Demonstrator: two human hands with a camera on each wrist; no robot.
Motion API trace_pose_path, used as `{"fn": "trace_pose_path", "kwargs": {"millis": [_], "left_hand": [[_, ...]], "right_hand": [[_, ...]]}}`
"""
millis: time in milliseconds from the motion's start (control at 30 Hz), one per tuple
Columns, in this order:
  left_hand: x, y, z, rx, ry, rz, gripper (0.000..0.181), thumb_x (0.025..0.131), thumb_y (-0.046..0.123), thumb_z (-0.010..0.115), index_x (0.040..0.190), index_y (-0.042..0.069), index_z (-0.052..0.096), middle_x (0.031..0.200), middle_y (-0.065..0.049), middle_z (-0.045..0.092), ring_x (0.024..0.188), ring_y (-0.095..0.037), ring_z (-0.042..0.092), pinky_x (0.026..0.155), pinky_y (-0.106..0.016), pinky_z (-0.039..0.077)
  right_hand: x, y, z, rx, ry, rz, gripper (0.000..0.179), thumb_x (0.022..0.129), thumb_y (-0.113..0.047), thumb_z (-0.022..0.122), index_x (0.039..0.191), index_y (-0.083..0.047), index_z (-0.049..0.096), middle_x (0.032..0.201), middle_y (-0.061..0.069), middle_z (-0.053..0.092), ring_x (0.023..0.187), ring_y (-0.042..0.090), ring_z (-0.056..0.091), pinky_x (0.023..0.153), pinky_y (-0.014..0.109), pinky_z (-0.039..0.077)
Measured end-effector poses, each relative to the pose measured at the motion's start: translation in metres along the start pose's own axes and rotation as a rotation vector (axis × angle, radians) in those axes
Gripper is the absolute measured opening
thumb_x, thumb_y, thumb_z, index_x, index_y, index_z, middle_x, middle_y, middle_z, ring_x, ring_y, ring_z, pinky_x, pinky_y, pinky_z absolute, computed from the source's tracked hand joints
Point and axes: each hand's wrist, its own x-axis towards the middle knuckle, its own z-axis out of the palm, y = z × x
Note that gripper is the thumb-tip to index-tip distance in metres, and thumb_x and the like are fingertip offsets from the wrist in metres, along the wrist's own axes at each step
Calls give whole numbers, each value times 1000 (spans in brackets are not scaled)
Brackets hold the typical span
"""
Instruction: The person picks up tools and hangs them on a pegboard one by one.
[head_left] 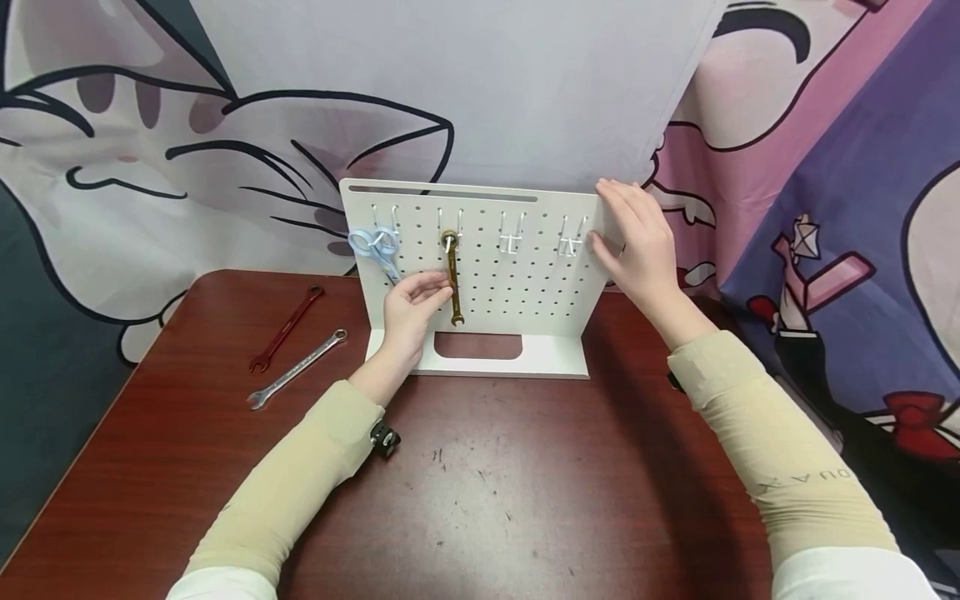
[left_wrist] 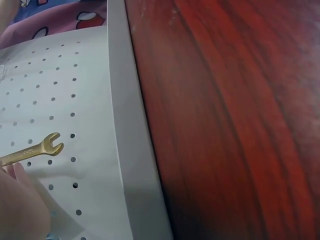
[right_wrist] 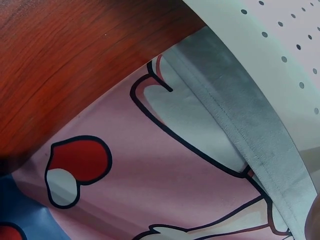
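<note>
A gold open-end wrench (head_left: 453, 287) hangs from a hook on the white pegboard (head_left: 517, 292), its open jaw downward. My left hand (head_left: 411, 312) is beside its shank, fingertips right at its left side and loosely bent. In the left wrist view the wrench (left_wrist: 42, 147) shows its open end, with the fingers close below the shank. My right hand (head_left: 639, 242) holds the board's upper right edge, thumb on the front face. Light blue scissors (head_left: 377, 243) hang from the leftmost hook, partly behind the left hand.
Two hooks (head_left: 511, 237) on the board's right half hold nothing. On the brown table (head_left: 480, 492), left of the board, lie a red wrench (head_left: 285, 330) and a silver wrench (head_left: 297, 370). A printed cloth (head_left: 300, 183) hangs behind the table.
</note>
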Motion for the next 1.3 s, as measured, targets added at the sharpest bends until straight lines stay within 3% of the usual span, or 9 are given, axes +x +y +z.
{"fn": "trace_pose_path", "kwargs": {"millis": [200, 367, 500, 700, 833, 967, 1300], "left_hand": [[-5, 0, -12, -24, -33, -4, 29, 90, -19, 70, 119, -15, 69, 85, 14, 77, 85, -1, 74, 85, -18, 62], [-13, 5, -28, 9, -65, -18, 25, 92, -18, 69, 117, -16, 69, 85, 13, 78, 85, -1, 76, 87, -20, 62], [-21, 11, -45, 99, -92, -25, 25, 93, -14, 70, 118, -16, 69, 84, 17, 78, 84, 1, 76, 86, -19, 62], [-28, 19, -72, 320, -156, 6, 29, 94, -5, 74, 120, -17, 69, 88, 22, 75, 86, 7, 72, 84, -11, 58], [-31, 25, -87, 428, -173, 14, 28, 94, -2, 77, 119, -14, 72, 90, 20, 76, 86, 8, 71, 83, -10, 57], [-34, 31, -104, 492, -179, 25, 29, 93, 0, 79, 119, -13, 73, 92, 18, 77, 86, 9, 71, 84, -10, 58], [-36, 47, -156, 648, -182, 88, 28, 93, 2, 79, 117, -11, 74, 87, 27, 73, 81, 14, 70, 78, -7, 56]], "right_hand": [[0, -1, 0, 2, 7, 4, 57, 86, 3, 74, 142, 0, 64, 142, 21, 68, 134, 39, 60, 127, 47, 38], [0, -1, 1, 9, 8, 3, 57, 86, 3, 74, 142, 0, 64, 142, 21, 68, 134, 39, 60, 127, 48, 39], [0, -1, 1, 10, 10, -2, 57, 86, 3, 74, 142, 0, 64, 141, 21, 68, 134, 39, 61, 127, 47, 39], [1, 0, 2, 7, 7, -13, 57, 87, 2, 74, 142, 0, 64, 141, 21, 68, 134, 40, 60, 125, 50, 40], [1, 0, 1, 4, 9, -11, 57, 86, 3, 75, 142, 0, 64, 141, 21, 68, 133, 40, 60, 125, 51, 40], [2, 0, 1, 4, 5, -9, 57, 86, 3, 75, 142, 1, 64, 141, 21, 68, 133, 40, 60, 125, 51, 40], [2, -1, 1, 3, 1, -8, 57, 86, 3, 75, 142, 1, 63, 141, 21, 68, 134, 40, 60, 125, 51, 39]]}}
